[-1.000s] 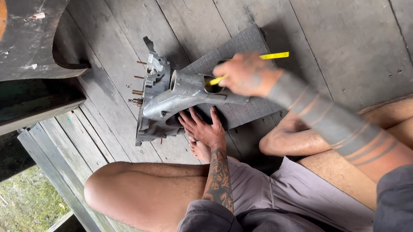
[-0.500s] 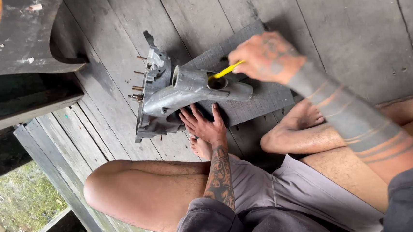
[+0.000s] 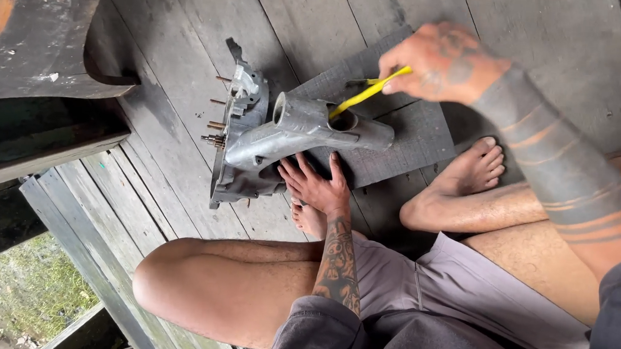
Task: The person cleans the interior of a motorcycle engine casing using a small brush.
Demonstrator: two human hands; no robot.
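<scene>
Hands at work: left hand flat and open, steadying the grey metal casting on the dark mat, while the right hand, gripping the yellow tool, has now pushed its tip into the casting's opening.

Left hand: my left hand lies flat, touching the grey metal part.
Right hand: my right hand holds a thin yellow tool.
Tool tip: it pokes into a round hole on the part.
Under it: a dark mat on the grey wood floor.
</scene>
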